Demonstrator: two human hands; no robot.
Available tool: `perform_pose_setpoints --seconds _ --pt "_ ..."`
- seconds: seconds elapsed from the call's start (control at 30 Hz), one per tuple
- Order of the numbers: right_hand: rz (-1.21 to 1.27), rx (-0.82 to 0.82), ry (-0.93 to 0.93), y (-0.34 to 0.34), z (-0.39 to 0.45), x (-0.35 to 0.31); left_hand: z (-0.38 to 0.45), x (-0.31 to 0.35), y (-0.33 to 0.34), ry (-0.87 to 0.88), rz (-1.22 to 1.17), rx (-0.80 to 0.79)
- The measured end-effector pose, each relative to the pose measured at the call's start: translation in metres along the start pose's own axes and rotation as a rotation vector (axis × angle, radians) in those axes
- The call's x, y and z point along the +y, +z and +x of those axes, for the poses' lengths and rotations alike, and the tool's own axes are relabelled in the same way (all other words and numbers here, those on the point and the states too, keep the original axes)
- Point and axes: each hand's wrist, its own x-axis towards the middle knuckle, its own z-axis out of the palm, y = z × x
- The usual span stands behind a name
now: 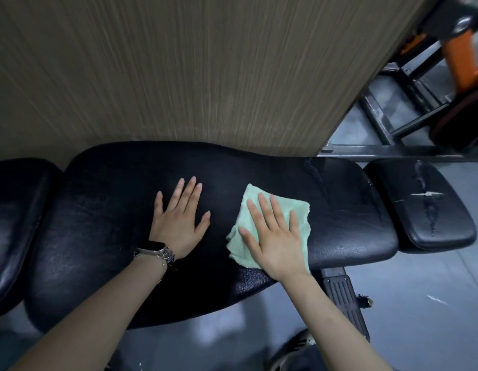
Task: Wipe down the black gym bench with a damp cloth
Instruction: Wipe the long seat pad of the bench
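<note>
The black gym bench (104,223) runs left to right below me, its long middle pad worn and cracked near the right end. A folded pale green cloth (299,210) lies on that pad, right of centre. My right hand (275,236) presses flat on the cloth with straight, spread fingers. My left hand (179,220) rests flat on the bare pad just left of the cloth, fingers spread, a watch on the wrist.
A wood-grain wall panel (179,70) stands right behind the bench. A smaller torn black pad (419,202) follows on the right, another pad (15,220) on the left. Black and orange gym frames (433,76) stand at the back right. Grey floor and my shoe (294,349) lie below.
</note>
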Motion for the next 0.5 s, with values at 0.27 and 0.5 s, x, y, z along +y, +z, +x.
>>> perform_pose_setpoints --seconds 0.27,0.5 --pt "-0.013 0.034 -0.033 0.002 -0.049 0.008 0.000 0.000 0.000 0.002 0.000 -0.005" --pt "0.013 0.027 -0.121 0.002 -0.063 0.025 0.000 0.000 0.000 -0.002 -0.004 -0.006"
